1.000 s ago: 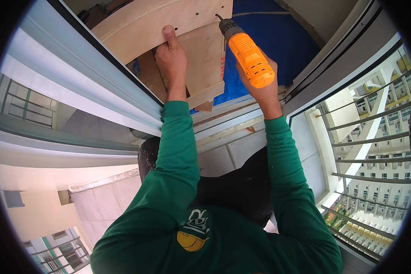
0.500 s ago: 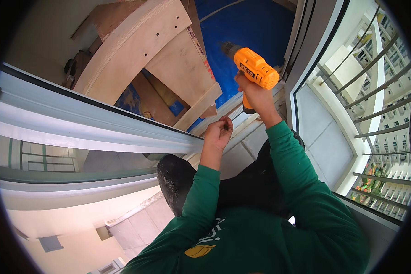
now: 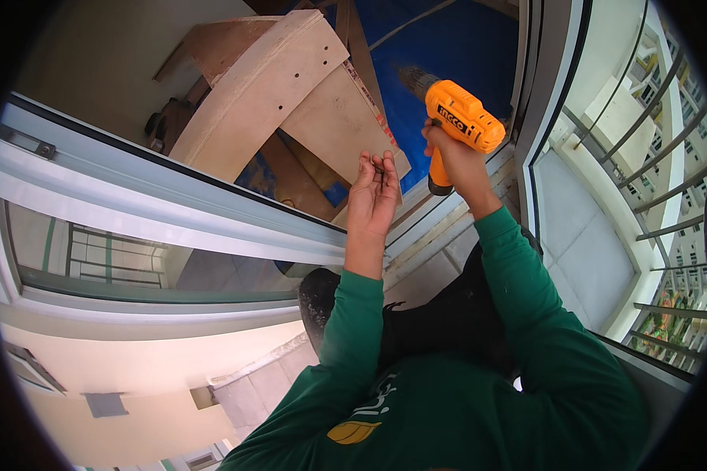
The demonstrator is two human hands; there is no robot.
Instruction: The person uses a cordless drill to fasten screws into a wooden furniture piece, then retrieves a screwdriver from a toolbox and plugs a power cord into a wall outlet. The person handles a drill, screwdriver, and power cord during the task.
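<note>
My right hand (image 3: 462,162) is wrapped round the grip of an orange cordless drill (image 3: 473,116). The drill's dark chuck points up and to the left, over blue sheeting (image 3: 448,47). Palm up, my left hand (image 3: 371,196) is in front of the lower right end of a plywood piece (image 3: 330,118), its fingers curled in. Whatever those fingers hold, if anything, is too small to make out. A curved plywood panel (image 3: 243,110) with several dark holes joins that piece on its left.
A white sliding-door frame (image 3: 188,196) runs across the left, between me and the woodwork. At the right stand another door frame (image 3: 554,86) and a railing (image 3: 640,110) with buildings beyond. Grey tiles (image 3: 581,228) lie beside me.
My left hand has moved up from the door track to the plywood, its palm turning upward. The drill stays in my right hand. The whole view has shifted slightly.
</note>
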